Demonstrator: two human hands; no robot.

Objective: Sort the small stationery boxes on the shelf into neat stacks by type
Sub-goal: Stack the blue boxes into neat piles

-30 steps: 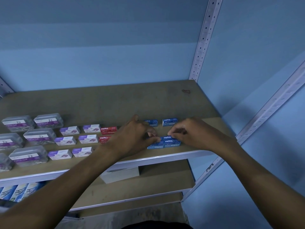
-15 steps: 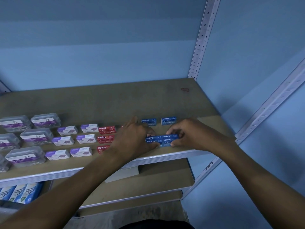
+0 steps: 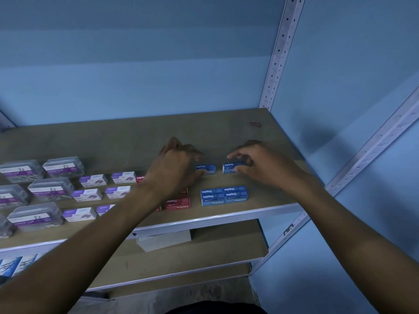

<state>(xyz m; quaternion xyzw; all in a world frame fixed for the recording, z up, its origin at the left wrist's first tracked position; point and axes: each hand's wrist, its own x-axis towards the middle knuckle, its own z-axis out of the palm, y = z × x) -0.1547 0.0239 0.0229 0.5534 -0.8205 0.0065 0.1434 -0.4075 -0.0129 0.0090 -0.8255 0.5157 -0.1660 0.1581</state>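
Observation:
On the wooden shelf (image 3: 226, 123), a neat block of blue staples boxes (image 3: 223, 196) lies near the front edge, two wide and stacked. Behind it lie two single blue staples boxes. My left hand (image 3: 176, 168) pinches the left end of the left blue box (image 3: 206, 168) between thumb and fingers. My right hand (image 3: 263, 164) curls over the right blue box (image 3: 231, 167), with the index finger on its far side and the thumb on its front. Red staples boxes (image 3: 178, 203) lie left of the blue block, partly hidden by my left forearm.
Purple-and-white small boxes (image 3: 93, 180) lie in rows at centre left. Clear paper clip tubs (image 3: 63, 167) fill the far left. A white box (image 3: 163, 242) sits on the lower shelf. A metal upright (image 3: 277, 60) stands at the back right corner against the blue wall.
Both hands let go of the front block of blue boxes and moved back to the two single blue boxes. The front block now lies squared up by itself.

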